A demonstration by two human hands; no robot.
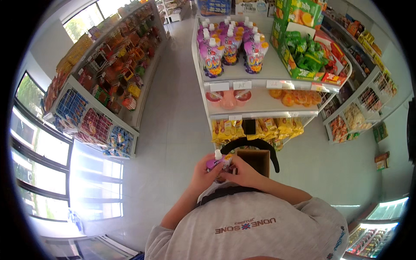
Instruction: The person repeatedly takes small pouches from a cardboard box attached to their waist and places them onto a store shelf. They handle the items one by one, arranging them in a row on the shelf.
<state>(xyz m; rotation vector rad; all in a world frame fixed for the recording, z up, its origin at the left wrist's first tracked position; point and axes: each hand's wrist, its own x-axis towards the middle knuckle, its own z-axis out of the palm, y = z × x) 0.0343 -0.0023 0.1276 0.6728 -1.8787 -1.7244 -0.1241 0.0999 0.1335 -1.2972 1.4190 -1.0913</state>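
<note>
Close to my waist, a purple spouted drink pouch (214,162) with a white cap is held between both hands. My left hand (205,174) wraps its left side, thumb across the front. From the right, my right hand (243,172) has its fingers on the pouch's side and lower part. The pouch's lower end is partly covered by the fingers. Ahead on the top shelf stand several matching spouted pouches (253,55), upright in rows. Just beyond my right hand is an open cardboard box (255,159), with a black curved band (250,141) arching beside it.
The white display shelf (273,78) also holds a green carton of wrapped sweets (302,55), pink cups (229,99), orange round packs (294,97) and yellow snack bags (227,128). Snack racks stand left (113,71) and right (354,107). A glass-topped freezer (94,247) sits behind left.
</note>
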